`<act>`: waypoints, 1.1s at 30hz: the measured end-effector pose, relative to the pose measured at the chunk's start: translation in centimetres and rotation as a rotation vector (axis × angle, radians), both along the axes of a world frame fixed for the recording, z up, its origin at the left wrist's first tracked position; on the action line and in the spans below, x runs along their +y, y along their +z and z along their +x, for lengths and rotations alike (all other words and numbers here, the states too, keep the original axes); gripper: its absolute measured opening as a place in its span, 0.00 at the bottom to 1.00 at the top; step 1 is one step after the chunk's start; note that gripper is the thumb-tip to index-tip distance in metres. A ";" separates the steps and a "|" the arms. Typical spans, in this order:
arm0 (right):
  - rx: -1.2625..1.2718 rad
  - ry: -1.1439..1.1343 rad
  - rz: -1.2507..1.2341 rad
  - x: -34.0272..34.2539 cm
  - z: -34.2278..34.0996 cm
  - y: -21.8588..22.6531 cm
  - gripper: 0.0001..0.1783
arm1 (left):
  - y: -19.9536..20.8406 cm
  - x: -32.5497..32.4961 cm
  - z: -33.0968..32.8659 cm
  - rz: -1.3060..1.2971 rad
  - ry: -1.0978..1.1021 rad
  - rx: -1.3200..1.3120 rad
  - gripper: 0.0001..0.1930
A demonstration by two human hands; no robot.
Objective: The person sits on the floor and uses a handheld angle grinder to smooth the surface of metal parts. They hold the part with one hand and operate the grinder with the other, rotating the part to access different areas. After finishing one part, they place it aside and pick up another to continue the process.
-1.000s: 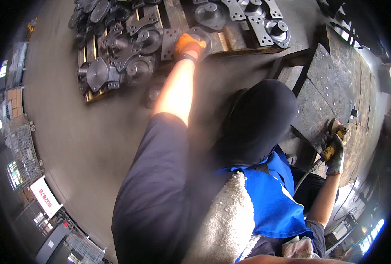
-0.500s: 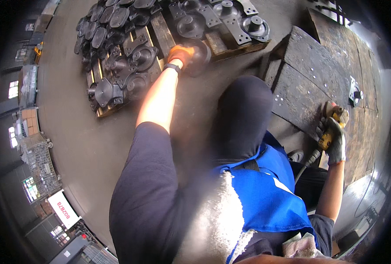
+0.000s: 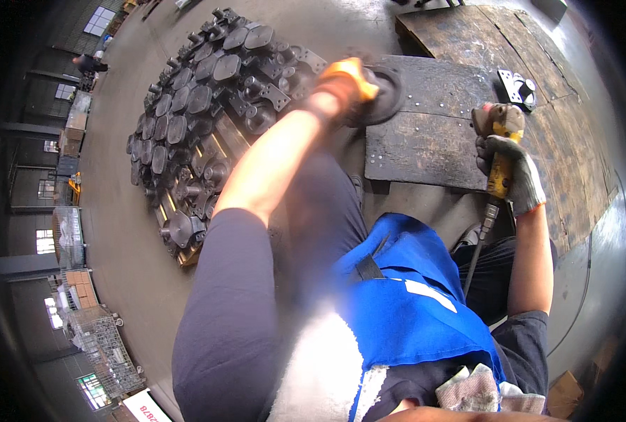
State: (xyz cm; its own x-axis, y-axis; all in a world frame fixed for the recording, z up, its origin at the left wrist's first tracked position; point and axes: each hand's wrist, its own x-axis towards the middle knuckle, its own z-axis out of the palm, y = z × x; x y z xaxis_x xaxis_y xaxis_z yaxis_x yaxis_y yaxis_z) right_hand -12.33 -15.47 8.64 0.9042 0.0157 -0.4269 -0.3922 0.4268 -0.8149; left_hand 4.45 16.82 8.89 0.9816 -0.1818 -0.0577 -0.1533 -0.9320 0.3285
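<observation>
My left hand, in an orange glove, is closed on the edge of a dark, round flanged metal part. The part is blurred by motion and hangs over the left edge of a dark-topped low bench. My right hand, in a grey-and-white knit glove, is wrapped round the yellow body of an angle grinder. Its head points away from me above the bench, and a cable runs from its rear. Beyond the grinder, a metal plate with a round boss lies on the wooden top.
To the left, a wooden pallet is heaped with dark metal parts. A worn wooden table surface extends right of the bench. Small bright metal bits dot the bench. Wire cages stand far left, and a person is in the distance.
My left hand has moved from the pallet rightward to the bench edge, carrying the metal part. The view has turned right. The right hand still holds the grinder.
</observation>
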 end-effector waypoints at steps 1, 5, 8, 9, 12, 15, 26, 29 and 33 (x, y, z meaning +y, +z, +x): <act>-0.023 -0.026 0.001 -0.9 -0.4 0.9 0.20 | 0.8 -3.1 -1.1 0.065 -0.042 0.004 0.28; -0.099 -0.069 0.025 -2.7 -2.0 2.8 0.19 | -3.2 -8.6 -3.5 0.188 -0.319 0.057 0.27; -0.108 -0.094 -0.047 -4.1 -3.2 2.7 0.18 | -4.9 -9.6 -6.2 0.230 -0.454 0.040 0.31; -0.115 -0.084 -0.074 -4.5 -3.4 2.4 0.17 | -5.0 -9.8 -6.3 0.146 -0.414 0.056 0.30; -0.036 -0.096 0.030 -5.6 -3.4 1.4 0.15 | -3.5 -10.8 -7.0 0.258 -0.254 0.051 0.30; -0.013 -0.127 0.026 -4.9 -3.8 2.3 0.16 | 0.5 -13.5 -10.9 0.116 -0.241 -0.098 0.30; -0.382 0.148 -0.220 -5.0 -1.6 4.1 0.20 | -0.6 -18.0 -14.7 -1.317 -0.587 0.975 0.28; -0.283 0.097 -0.221 -4.5 -1.3 2.8 0.19 | -1.5 -18.8 -14.8 -1.554 -0.549 0.927 0.26; -0.057 0.227 -0.193 -1.1 -1.0 4.6 0.15 | -0.8 -17.9 -15.5 -1.620 -0.460 0.985 0.23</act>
State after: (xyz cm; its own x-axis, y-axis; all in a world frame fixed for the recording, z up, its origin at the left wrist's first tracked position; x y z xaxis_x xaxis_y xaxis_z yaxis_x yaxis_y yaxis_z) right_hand -13.38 -16.53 13.27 0.9094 0.1432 -0.3905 -0.4112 0.1683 -0.8959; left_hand -11.05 -1.13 8.07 0.5858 -0.8104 -0.0100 0.4860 0.3414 0.8045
